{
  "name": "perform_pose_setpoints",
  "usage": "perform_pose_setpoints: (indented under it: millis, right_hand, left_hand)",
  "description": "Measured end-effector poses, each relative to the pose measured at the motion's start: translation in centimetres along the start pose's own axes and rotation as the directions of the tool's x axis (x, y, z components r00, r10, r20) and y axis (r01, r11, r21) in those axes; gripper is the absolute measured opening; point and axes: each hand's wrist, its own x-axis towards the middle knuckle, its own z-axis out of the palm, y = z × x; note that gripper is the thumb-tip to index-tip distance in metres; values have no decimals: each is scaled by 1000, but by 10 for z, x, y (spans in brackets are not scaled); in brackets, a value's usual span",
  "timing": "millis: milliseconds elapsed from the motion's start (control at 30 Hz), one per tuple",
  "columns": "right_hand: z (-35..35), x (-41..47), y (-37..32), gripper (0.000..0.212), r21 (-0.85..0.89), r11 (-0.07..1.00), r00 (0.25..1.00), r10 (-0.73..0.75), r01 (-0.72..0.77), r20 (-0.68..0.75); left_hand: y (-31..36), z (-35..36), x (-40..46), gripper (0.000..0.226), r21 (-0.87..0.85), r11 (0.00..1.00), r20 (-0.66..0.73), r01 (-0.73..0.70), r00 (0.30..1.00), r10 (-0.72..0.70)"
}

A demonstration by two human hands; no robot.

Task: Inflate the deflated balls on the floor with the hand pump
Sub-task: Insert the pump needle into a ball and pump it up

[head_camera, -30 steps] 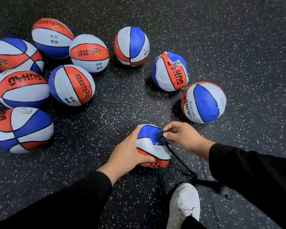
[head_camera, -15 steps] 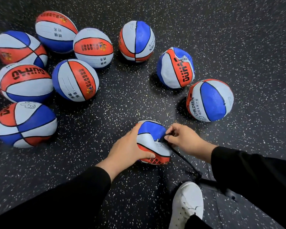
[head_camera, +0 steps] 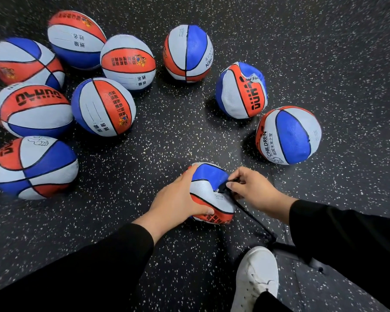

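The small ball (head_camera: 212, 194) being worked on lies on the dark speckled floor (head_camera: 324, 64), near its front edge and a little right of the middle. Its skin has blue, white and orange panels and looks soft and sunken. The left hand (head_camera: 178, 203) grips the ball from its left side, with the fingers curled over the top and the thumb under the orange panel. The right hand (head_camera: 254, 190) pinches the black nozzle (head_camera: 223, 188) between thumb and fingertips, and the nozzle tip touches the white panel of the ball. From the nozzle a thin black hose (head_camera: 252, 217) runs down toward the front right, to the dark body of the hand pump (head_camera: 302, 255), which lies on the floor partly hidden under the right sleeve (head_camera: 347, 244). Just beside it a white shoe (head_camera: 257, 278) stands on the floor.

Further out, 3 balls lie in an arc behind and to the right: a dented ball (head_camera: 241, 91), a ball marked CHILDREN (head_camera: 288, 136) and a blue and white ball (head_camera: 187, 54). At the left edge of the floor 6 rounder balls (head_camera: 104, 106) are grouped close together, several of them touching.
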Motion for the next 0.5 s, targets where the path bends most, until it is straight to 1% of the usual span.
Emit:
perform_pose_setpoints:
  millis: [100, 200, 267, 400, 500]
  right_hand:
    - [0, 3, -1, 5, -127, 991, 998, -51, 54, 24]
    - [-2, 5, -4, 9, -289, 949, 992, -113, 126, 60]
    - [-4, 7, -7, 7, -378, 912, 987, -133, 159, 94]
    - [-1, 10, -11, 4, -431, 885, 984, -137, 174, 115]
    - [0, 9, -12, 2, -470, 859, 979, -168, 204, 117]
  left_hand:
    - [2, 0, 0, 125, 32, 999, 16, -11, 1000, 11]
    - [2, 2, 1, 127, 67, 998, 20, -12, 1000, 11]
    - [1, 3, 1, 127, 68, 998, 17, -12, 1000, 11]
    - [-2, 6, 0, 127, 52, 998, 15, -18, 1000, 17]
    - [-2, 8, 0, 126, 56, 998, 2, -21, 1000, 21]
